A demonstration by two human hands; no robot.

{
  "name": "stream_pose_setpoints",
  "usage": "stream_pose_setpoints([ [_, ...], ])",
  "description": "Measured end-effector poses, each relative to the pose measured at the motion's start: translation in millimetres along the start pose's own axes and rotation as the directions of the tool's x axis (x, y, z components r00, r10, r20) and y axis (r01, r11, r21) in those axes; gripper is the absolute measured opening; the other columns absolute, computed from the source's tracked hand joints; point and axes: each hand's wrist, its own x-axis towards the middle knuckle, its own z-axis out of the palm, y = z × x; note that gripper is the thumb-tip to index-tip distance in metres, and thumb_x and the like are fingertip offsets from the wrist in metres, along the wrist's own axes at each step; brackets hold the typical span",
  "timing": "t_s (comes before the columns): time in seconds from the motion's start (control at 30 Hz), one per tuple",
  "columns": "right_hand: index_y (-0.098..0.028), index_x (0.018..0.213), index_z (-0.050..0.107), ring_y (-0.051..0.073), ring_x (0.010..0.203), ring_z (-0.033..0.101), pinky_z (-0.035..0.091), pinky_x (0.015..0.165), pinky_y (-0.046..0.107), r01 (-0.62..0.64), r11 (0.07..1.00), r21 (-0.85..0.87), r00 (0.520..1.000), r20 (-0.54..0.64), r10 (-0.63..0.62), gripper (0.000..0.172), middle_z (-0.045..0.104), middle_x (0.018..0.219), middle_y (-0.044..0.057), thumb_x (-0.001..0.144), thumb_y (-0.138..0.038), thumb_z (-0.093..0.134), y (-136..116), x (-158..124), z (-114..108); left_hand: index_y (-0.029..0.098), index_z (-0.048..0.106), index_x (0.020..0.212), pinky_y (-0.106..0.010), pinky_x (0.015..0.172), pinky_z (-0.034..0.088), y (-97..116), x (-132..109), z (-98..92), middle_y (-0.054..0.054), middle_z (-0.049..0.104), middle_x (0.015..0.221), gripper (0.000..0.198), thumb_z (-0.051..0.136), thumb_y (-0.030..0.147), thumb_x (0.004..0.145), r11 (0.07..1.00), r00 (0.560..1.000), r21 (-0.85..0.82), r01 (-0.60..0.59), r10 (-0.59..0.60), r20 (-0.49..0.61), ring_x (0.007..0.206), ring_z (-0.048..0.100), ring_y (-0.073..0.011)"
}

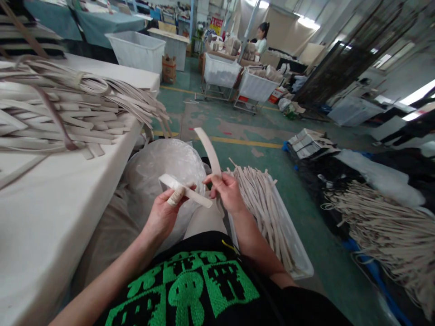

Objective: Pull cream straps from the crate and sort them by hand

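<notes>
My left hand (166, 210) is closed on a pale fabric strip (199, 197), whose far end bends back on itself and whose near end points right. Tape or a finger cover (176, 196) wraps the thumb of that hand. Pinched in my right hand (227, 190) is another length of pale strip (210, 149), curving up and away. Whether the two lengths join behind my fingers I cannot tell. Both hands are above my lap, close together but apart. Below and beyond them is a round bundle in clear plastic (163, 158).
A white table (50, 203) on my left bears a heap of strips (68, 113). At my right, a white crate (301, 258) holds many more strips. Further right, loose strips (390, 226) lie on dark sheeting. White bins (137, 50) and a person (261, 43) are farther back.
</notes>
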Motion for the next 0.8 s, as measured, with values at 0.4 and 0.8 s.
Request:
stream_pose_setpoints([
  [0.4, -0.019, 0.086, 0.078, 0.022, 0.100, 0.071, 0.056, 0.086, 0.032, -0.050, 0.990, 0.134, 0.918, 0.395, -0.008, 0.039, 0.078, 0.102, 0.007, 0.080, -0.058, 0.073, 25.6, 10.2, 29.5, 0.012, 0.078, 0.080, -0.032, 0.075, 0.056, -14.7, -15.5, -11.9, -0.013, 0.078, 0.079, 0.049, 0.085, 0.060, 0.068, 0.916, 0.889, 0.060, 0.396, -0.399, 0.225, 0.072, 0.072, -0.0222],
  [0.8, -0.015, 0.072, 0.065, 0.009, 0.044, 0.055, 0.042, 0.045, 0.020, -0.417, 0.905, 0.088, 0.821, 0.462, 0.334, 0.051, 0.068, 0.056, 0.002, 0.075, -0.065, 0.077, -8.7, -59.4, -60.7, 0.012, 0.060, 0.123, -0.021, 0.069, 0.057, -38.5, 74.9, -87.9, -0.006, 0.072, 0.082, 0.035, 0.031, 0.022, 0.107, 0.862, 0.765, -0.442, 0.250, -0.455, -0.455, 0.069, 0.069, -0.0120],
])
